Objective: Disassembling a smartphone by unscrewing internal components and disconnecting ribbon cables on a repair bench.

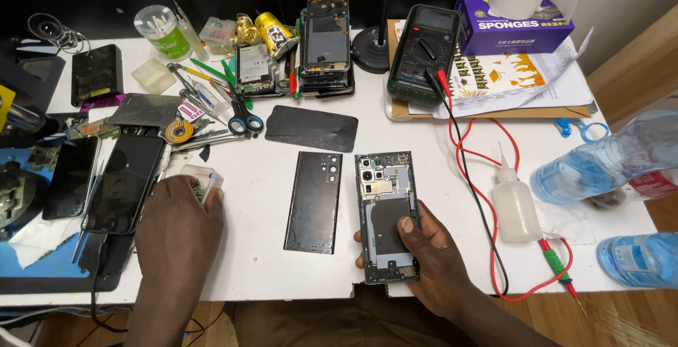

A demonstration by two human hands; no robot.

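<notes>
A: Item one: opened dark slab smartphone with its back removed [386, 216], showing camera modules at the top and a black coil pad in the middle. Location?

B: Flat on the white worktable [438, 177], at about five o'clock from the table's centre, near the front edge. The right hand [434, 259] clasps its lower half, thumb pressed on the coil pad, fingers wrapped round the far side.

A: Handling notes?

B: Judged light and stiff, but fragile: exposed boards, lenses and thin flex parts. Best taken by the metal frame edges along the long sides, never by the camera cluster at twelve o'clock of the phone. The frame looks smooth, so likely slippery.

A: Item two?

B: Detached glossy black rectangular back cover [313, 201], lying just beside the phone at its nine o'clock, not touching it. Thin, probably brittle; lift by the edges.

A: Left hand?

B: The left hand [180, 230] rests at seven o'clock on the table, fingers curled over a small clear plastic parts box [200, 180]. Whether it truly grips the box, I cannot tell.

A: Surroundings?

B: A green-and-black multimeter [424, 50] at one o'clock with red and black leads [480, 192] trailing past the phone's three o'clock; a small white squeeze bottle [515, 209] beyond them.
</notes>
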